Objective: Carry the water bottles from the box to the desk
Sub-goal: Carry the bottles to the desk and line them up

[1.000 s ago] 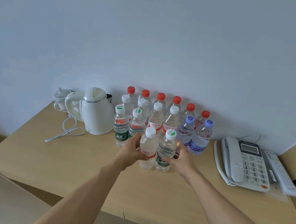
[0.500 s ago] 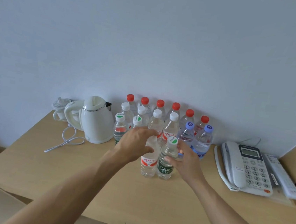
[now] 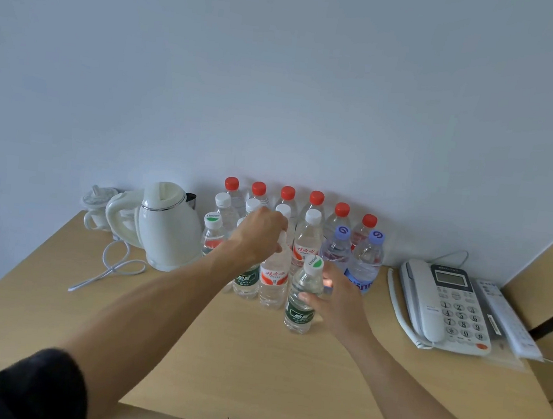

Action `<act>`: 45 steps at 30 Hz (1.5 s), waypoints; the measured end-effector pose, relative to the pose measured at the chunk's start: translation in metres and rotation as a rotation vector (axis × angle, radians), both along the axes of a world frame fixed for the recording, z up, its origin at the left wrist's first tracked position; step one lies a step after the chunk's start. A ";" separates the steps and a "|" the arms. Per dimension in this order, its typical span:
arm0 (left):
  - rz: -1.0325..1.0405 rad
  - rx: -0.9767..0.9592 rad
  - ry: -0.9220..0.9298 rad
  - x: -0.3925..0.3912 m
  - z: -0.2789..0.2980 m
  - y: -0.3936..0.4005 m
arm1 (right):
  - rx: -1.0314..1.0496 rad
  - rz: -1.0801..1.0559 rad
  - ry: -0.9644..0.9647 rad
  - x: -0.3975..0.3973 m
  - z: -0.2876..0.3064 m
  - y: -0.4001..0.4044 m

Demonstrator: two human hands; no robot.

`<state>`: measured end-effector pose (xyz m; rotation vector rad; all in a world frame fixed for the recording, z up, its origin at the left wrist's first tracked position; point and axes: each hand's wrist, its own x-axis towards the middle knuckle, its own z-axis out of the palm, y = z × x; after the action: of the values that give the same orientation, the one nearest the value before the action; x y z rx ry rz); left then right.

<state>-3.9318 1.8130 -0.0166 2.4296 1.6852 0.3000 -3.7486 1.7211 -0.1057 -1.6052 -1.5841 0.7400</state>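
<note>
Both hands grip bottles on wooden desk; pale wall behind.

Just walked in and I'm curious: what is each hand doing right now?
Left hand: grips the top of the red-label bottle.
Right hand: holds the green-label bottle by its side, on the desk.

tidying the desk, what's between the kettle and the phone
In the head view, the cluster of water bottles stands between the kettle and the phone, with both hands on two front bottles.
</note>
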 end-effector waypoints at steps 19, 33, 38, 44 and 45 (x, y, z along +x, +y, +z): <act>-0.015 -0.029 0.060 -0.001 0.000 0.015 | 0.041 -0.013 -0.103 -0.002 0.011 0.011; -0.012 -0.013 0.080 -0.002 -0.004 0.015 | 0.121 -0.059 -0.157 -0.010 0.027 0.048; -0.019 -0.022 0.066 -0.002 -0.005 0.016 | 0.155 -0.077 -0.159 -0.011 0.023 0.050; -0.017 -0.036 0.044 -0.002 -0.004 0.018 | 0.147 -0.064 -0.191 -0.005 0.023 0.052; -0.020 -0.037 0.045 -0.001 -0.004 0.018 | 0.147 -0.062 -0.201 -0.005 0.023 0.052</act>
<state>-3.9332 1.8311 -0.0207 2.4423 1.6686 0.2112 -3.7536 1.7736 -0.0824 -1.6526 -1.6801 0.4293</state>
